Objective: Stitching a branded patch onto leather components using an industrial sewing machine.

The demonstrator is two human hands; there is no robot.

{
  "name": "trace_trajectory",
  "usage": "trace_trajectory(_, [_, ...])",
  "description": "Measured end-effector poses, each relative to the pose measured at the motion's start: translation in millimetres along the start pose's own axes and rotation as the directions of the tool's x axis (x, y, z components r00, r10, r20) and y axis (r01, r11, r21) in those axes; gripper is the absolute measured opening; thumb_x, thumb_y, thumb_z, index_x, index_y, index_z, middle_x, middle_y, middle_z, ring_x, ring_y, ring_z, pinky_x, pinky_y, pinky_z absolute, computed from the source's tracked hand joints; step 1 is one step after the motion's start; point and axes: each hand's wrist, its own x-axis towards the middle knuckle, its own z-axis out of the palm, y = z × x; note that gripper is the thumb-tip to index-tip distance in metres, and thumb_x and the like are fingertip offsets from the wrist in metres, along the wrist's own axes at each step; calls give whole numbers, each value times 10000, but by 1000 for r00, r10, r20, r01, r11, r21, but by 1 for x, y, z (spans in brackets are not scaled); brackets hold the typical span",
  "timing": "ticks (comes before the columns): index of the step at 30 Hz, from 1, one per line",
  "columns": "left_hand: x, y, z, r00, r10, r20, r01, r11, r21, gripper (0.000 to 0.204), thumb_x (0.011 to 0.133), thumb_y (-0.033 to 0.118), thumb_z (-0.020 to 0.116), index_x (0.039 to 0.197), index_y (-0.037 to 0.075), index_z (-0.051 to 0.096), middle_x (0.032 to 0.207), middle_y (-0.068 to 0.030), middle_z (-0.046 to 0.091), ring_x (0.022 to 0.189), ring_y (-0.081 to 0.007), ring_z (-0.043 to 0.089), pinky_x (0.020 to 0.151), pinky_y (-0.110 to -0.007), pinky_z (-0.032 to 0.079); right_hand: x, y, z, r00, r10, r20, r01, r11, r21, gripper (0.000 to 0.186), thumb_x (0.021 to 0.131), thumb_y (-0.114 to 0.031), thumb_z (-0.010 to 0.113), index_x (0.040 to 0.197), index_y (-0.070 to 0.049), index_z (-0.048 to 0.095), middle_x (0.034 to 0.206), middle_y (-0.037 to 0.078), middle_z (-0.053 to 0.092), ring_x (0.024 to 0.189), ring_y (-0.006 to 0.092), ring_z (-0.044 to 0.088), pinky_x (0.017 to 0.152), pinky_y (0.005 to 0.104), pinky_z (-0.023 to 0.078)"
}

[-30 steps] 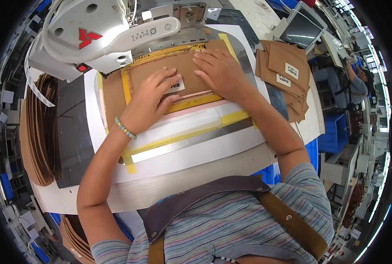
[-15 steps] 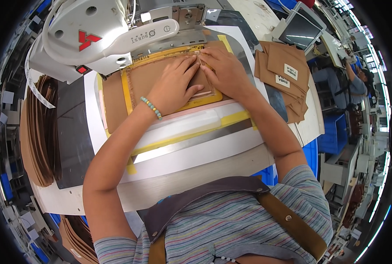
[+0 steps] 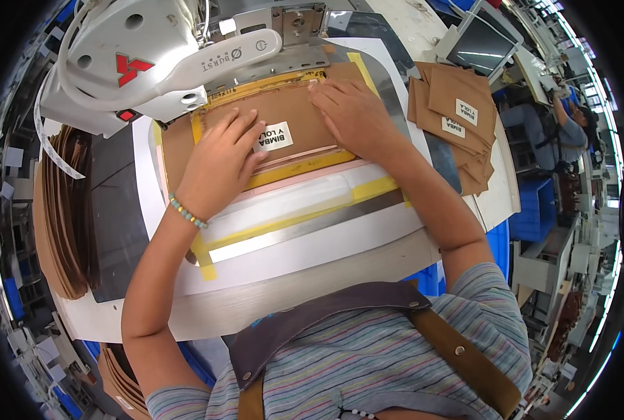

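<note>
A brown flat panel (image 3: 291,110) with a white printed label (image 3: 275,137) lies inside a yellow-edged frame (image 3: 305,166) in front of a white machine. My left hand (image 3: 224,159) rests on the panel's left part, fingers stretched out, fingertips just left of the label. At the panel's right end my right hand (image 3: 357,119) lies flat, its fingertips by the frame's upper right corner. Neither hand grips anything. The fingers of my right hand cover that corner in part.
The white sewing machine (image 3: 133,42), with a long light-grey arm, stands at the far left. Brown labelled pieces (image 3: 459,133) are stacked on the right, near a screen (image 3: 480,45). More brown pieces (image 3: 64,210) stand at the left. Another person (image 3: 557,133) sits farther right.
My hands have moved apart. The left has slid left and toward me, baring the white label on the panel; the right has shifted slightly, staying by the upper right corner.
</note>
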Motion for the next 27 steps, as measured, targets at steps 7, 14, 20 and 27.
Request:
trace_trajectory(7, [-22, -2, 4, 999, -39, 6, 38, 987, 158, 565, 1015, 330, 724, 1506, 75, 608, 1610, -141, 554, 1460, -403, 525, 1157, -482, 471, 0, -1, 0, 999, 1, 38, 1, 999, -45, 336, 924, -107, 679, 1255, -50, 696, 1358, 81, 694, 1266, 263, 626, 1038, 425, 491])
trace_trajectory(14, [-22, -2, 5, 1000, -20, 7, 18, 979, 205, 579, 1033, 369, 698, 1523, 78, 592, 1608, -140, 556, 1451, -443, 521, 1151, -494, 463, 6, 5, -7, 986, -24, 167, 30, 999, -29, 328, 996, -169, 683, 1297, -38, 679, 1363, 75, 693, 1262, 269, 615, 1043, 424, 507])
trace_trajectory(20, [-22, -1, 2, 999, -52, 9, 49, 979, 200, 567, 1042, 381, 685, 1511, 72, 604, 1593, -146, 570, 1439, -448, 532, 1146, -497, 469, 17, -2, -18, 961, 20, 277, -28, 999, 26, 346, 1004, -172, 680, 1322, -38, 673, 1387, 86, 686, 1282, 283, 609, 1070, 426, 515])
trace_trajectory(27, [-24, -3, -2, 998, -63, 7, 61, 981, 185, 531, 1048, 361, 681, 1487, 67, 621, 1571, -154, 589, 1420, -437, 550, 1146, -498, 473, 20, -2, -14, 971, -18, 236, 12, 1000, 27, 309, 983, -179, 711, 1260, -45, 686, 1329, 86, 714, 1241, 274, 626, 988, 424, 557])
